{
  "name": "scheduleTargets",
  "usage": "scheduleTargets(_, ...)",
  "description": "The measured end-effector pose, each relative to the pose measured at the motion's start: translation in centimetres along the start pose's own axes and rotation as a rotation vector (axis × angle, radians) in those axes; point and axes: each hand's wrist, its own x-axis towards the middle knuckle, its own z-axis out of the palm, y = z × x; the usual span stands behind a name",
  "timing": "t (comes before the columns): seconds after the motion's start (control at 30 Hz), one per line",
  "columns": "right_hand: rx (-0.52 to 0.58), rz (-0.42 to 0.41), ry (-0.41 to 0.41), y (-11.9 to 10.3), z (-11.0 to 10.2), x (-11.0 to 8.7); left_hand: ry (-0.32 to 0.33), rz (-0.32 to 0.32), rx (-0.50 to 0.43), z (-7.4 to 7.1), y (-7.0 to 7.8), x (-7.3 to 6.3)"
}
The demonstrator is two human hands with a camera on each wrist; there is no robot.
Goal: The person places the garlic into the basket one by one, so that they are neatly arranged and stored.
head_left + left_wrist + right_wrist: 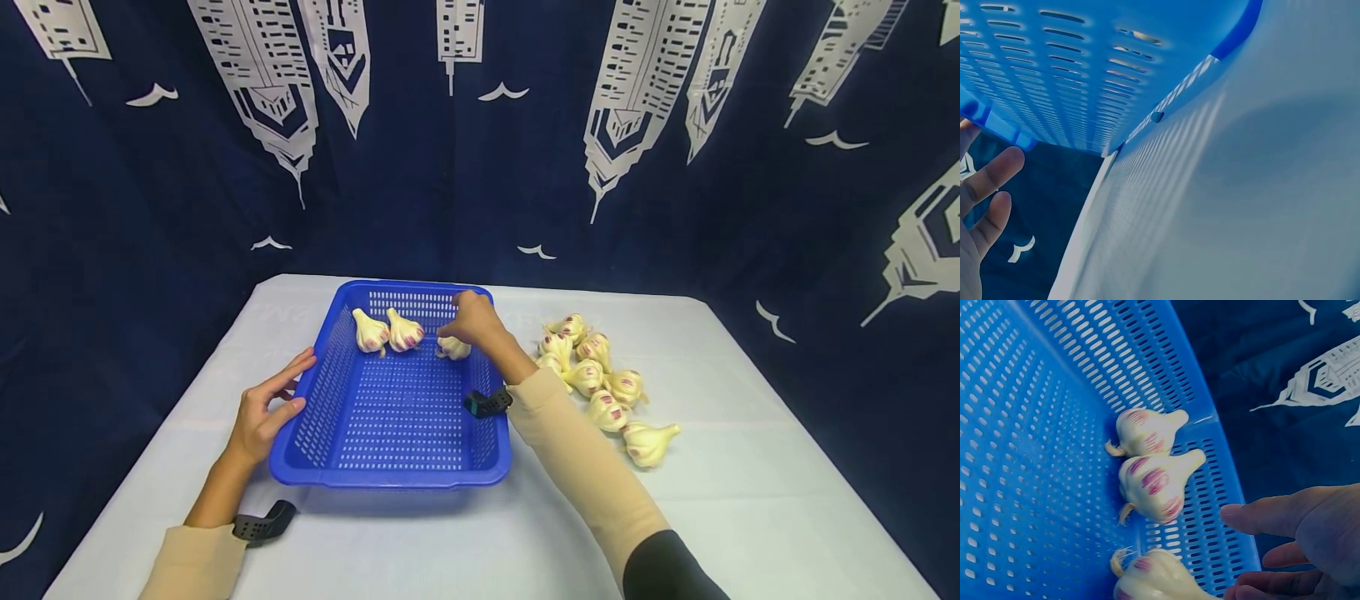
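Observation:
A blue perforated plastic basket [401, 477] stands on the table, with three garlic bulbs along its far side. Two bulbs, a left one [371, 332] and another beside it [406, 331], lean against the far wall. My right hand [478, 321] is over the third garlic bulb [1159, 578] at the far right corner. In the right wrist view its thumb [1260, 515] stands apart from that bulb, while the other fingertips lie close to its neck. My left hand [264, 410] is at the basket's left rim, fingers extended and spread, thumb apart in the left wrist view.
Several more garlic bulbs [587, 377] lie in a loose pile on the white table [750, 533], right of the basket and beyond my right forearm. A dark blue curtain [465, 192] with white building prints hangs behind the table. Black bands sit on both wrists.

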Motion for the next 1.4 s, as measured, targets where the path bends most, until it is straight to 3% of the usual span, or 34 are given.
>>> scheduleTargets(0.33, 0.03, -0.07, -0.007, 0.0, -1.8, -1.7, -0.03, -0.02, 0.017, -0.1, 0.0, -0.2)
scheduleTargets(0.6, 0.088, -0.081, -0.016, 0.3, -2.5, -3.3, -0.026, 0.016, 0.002, 0.0, 0.0, -0.2)
scheduleTargets(1.0, 0.189, -0.122, 0.057, 1.2, -3.6, -5.5, -0.029, 0.007, 0.009, -0.1, 0.0, -0.3)
scheduleTargets(1.4, 0.22, -0.152, 0.105, 2.3, -3.9, -7.1, -0.031, -0.002, 0.012, -0.1, -0.1, -0.3)
